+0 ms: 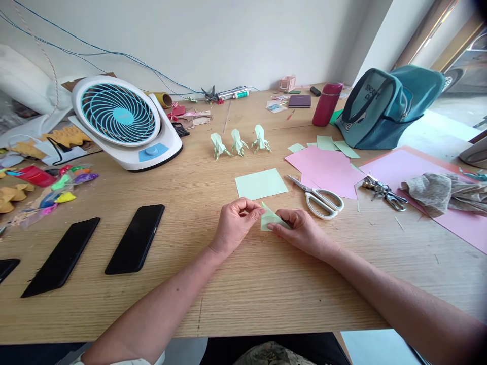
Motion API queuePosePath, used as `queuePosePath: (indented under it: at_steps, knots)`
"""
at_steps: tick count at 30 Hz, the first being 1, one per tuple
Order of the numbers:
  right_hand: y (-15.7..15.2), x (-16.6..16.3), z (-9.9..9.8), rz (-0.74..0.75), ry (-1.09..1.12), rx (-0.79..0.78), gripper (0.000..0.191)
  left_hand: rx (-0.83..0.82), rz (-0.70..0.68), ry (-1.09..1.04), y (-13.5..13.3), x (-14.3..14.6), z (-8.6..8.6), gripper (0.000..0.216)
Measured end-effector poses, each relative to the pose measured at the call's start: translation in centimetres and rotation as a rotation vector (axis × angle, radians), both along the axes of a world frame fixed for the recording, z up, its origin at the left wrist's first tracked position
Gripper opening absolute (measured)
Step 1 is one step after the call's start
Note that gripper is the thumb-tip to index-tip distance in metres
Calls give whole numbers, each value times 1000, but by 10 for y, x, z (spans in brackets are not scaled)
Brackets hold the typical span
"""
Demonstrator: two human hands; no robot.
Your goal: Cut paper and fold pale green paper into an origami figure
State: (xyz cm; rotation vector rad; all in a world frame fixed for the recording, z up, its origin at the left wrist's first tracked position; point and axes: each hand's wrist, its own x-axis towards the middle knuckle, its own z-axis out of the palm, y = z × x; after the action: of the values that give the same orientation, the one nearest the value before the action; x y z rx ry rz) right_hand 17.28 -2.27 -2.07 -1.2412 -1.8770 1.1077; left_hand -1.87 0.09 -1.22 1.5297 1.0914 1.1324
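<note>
A small piece of folded pale green paper (268,219) is held just above the wooden table between my two hands. My left hand (238,223) pinches its upper left corner between thumb and forefinger. My right hand (300,229) grips the right side, thumb on the near face and fingers behind. A flap stands up from the fold near my left fingertips. Just beyond my hands lies a flat green paper sheet (262,183). White-handled scissors (323,202) rest to the right of it, blades slightly apart. Farther back stand three folded green paper figures (239,143) in a row.
Two black phones (135,239) and part of another dark device lie at left, below a white fan (125,121). Pink paper (327,167), keys (382,190) and a grey cloth (429,192) lie right. A red bottle (327,104) and blue backpack (380,111) stand behind.
</note>
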Motion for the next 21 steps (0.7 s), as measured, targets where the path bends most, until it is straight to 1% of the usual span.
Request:
queuePosePath:
  at_steps: [7,16,18,21]
  knots:
    - [1,1,-1,26,-30,9,26,-2,14,-5,0,0,1,21]
    - [1,1,-1,70,-41,17,29,-48,29,-25,3,-3,4,25]
    - [0,1,0,73,-47,20,30,-63,34,-69,4,-3,5,26]
    - [-1,0,2,82,-62,28,29,-76,96,-195,8,-4,7,28]
